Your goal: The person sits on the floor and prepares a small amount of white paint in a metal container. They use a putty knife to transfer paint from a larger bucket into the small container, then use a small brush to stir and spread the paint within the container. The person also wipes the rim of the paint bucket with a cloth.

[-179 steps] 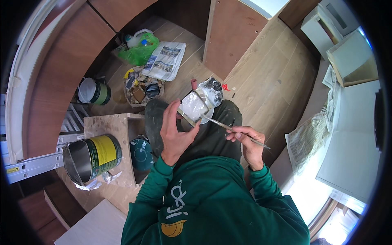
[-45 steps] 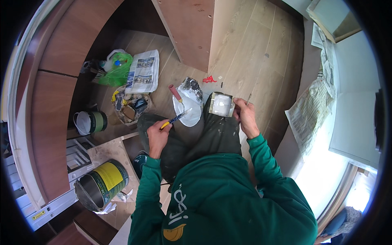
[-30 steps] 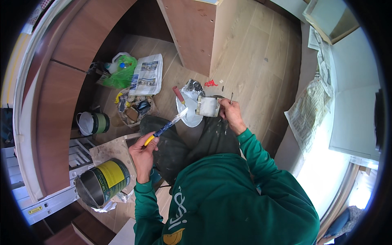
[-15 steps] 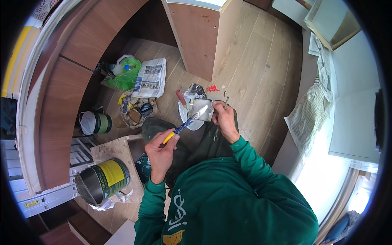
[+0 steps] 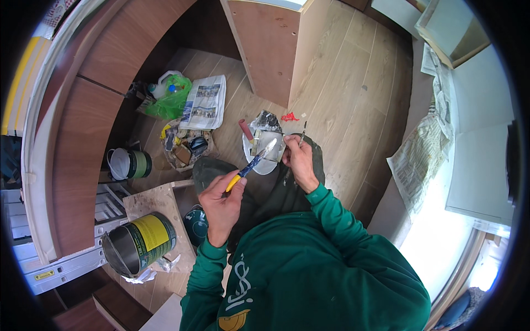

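Note:
My left hand (image 5: 221, 201) is closed round the yellow-and-blue handle of a slim tool (image 5: 248, 171), whose white-smeared tip points up and right over a square, white-coated piece (image 5: 259, 140). My right hand (image 5: 298, 157) grips that square piece by its right edge, with a thin paint-marked stick (image 5: 303, 129) rising from the same fingers. Behind these, a white tray (image 5: 259, 169) with a dark, crusted upper part rests by my knees, a red-handled tool (image 5: 246, 129) lying in it. Whether the slim tool touches the square piece I cannot tell.
A paint can (image 5: 127, 251) sits on a stained wooden box (image 5: 185, 220) at left, beside an aluminium ladder (image 5: 66, 259). Behind are another bucket (image 5: 138, 165), green bag (image 5: 165, 102), newspapers (image 5: 203, 102) and cluttered scraps (image 5: 185, 149). A cabinet panel (image 5: 262, 49) stands ahead; paper (image 5: 419, 154) lines the right.
Six seconds ago my left hand held the square piece; my right hand now has it, and my left holds the yellow-and-blue tool. In the last second both have drawn closer together.

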Available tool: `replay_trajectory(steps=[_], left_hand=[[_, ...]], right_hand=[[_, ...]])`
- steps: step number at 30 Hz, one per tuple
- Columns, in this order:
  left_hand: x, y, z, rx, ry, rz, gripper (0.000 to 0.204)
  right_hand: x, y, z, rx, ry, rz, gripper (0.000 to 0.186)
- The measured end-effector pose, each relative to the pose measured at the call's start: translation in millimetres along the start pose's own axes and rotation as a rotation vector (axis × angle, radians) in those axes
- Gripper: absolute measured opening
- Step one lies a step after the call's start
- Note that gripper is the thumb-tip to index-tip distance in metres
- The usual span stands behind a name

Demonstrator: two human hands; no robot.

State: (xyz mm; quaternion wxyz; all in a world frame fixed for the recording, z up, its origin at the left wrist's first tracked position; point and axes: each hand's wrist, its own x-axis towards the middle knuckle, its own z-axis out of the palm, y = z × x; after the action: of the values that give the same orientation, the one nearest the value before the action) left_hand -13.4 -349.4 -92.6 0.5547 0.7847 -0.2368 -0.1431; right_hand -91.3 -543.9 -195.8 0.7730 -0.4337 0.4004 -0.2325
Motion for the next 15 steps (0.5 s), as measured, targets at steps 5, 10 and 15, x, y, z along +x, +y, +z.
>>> replay_trajectory(steps=[5, 10, 15], left_hand=[[3.3, -1.5, 1.5, 0.119, 0.005, 0.097, 0.023], [5.5, 2.4, 3.2, 0.116, 0.003, 0.074, 0.021], [7.6, 12.1, 0.2, 0.225, 0.000, 0.193, 0.022]], right_hand=[[1.7, -1.9, 1.3, -0.007, -0.001, 0.024, 0.029], [2.5, -3.8, 3.9, 0.011, -0.006, 0.024, 0.027], [3.6, -2.9, 4.8, 0.042, 0.007, 0.025, 0.027]])
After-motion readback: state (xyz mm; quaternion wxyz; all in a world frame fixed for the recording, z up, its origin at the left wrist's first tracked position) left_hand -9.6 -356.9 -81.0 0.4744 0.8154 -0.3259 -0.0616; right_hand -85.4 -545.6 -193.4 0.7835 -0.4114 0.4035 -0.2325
